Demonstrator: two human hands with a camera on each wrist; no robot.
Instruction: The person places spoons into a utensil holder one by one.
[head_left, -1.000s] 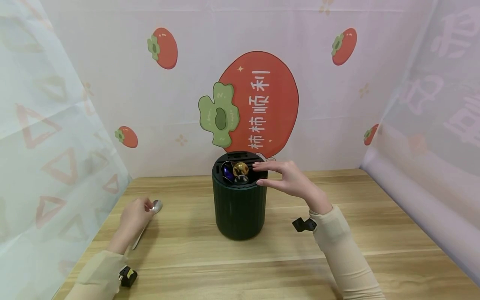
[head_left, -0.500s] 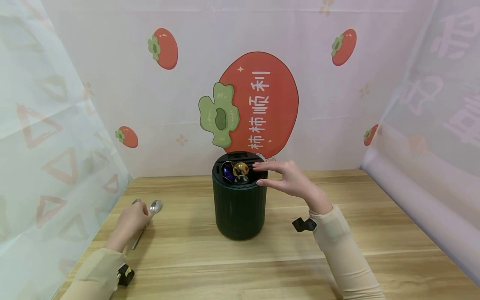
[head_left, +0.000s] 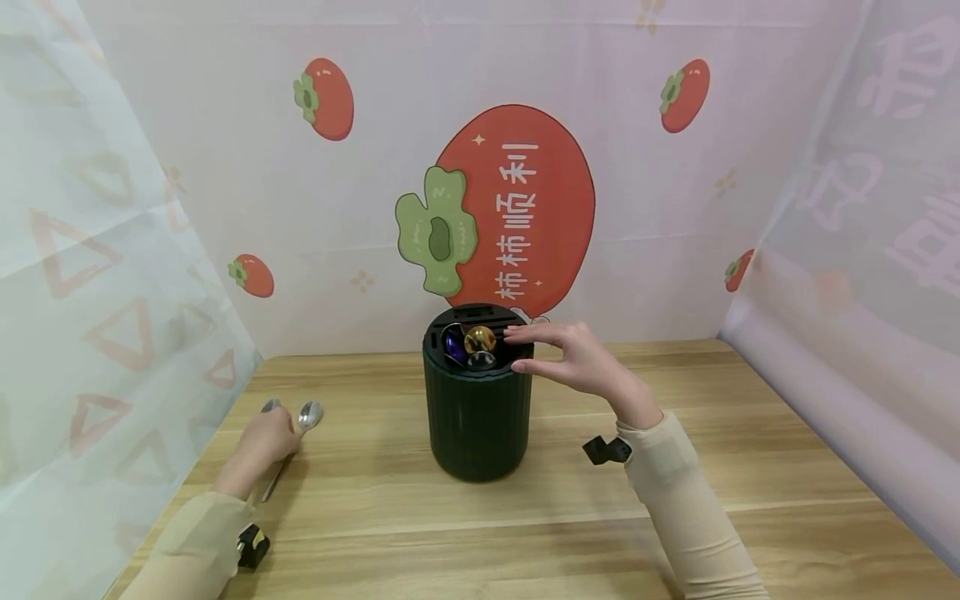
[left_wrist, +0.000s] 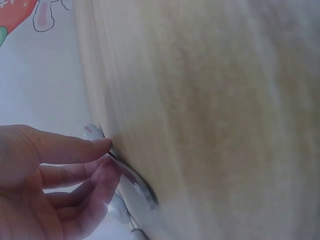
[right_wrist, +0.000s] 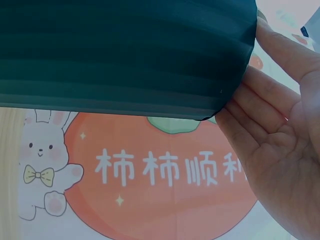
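Observation:
On the left of the table, my left hand (head_left: 264, 437) pinches the handle of a metal spoon (head_left: 309, 414) between thumb and fingertips. Its bowl points away from me and its lower handle shows below the hand. A second spoon (left_wrist: 119, 209) lies just left of the hand, mostly hidden in the head view. Mid-table stands a dark green ribbed utensil holder (head_left: 480, 425) with a black slotted top. Shiny rounded pieces (head_left: 480, 340) in gold, blue and silver show in its opening. The right hand (head_left: 573, 358) rests fairly straight fingers and thumb against the holder's right rim.
The wooden table (head_left: 420, 542) meets a pale backdrop (head_left: 360, 192) printed with persimmons behind it. Cloth walls (head_left: 97, 292) close in the left and right sides. A small black camera (head_left: 607, 450) sits at each wrist.
My left hand has shifted slightly left and down the spoon, away from its bowl, uncovering the second spoon's bowl. The spoon, the right hand and the holder have stayed in place.

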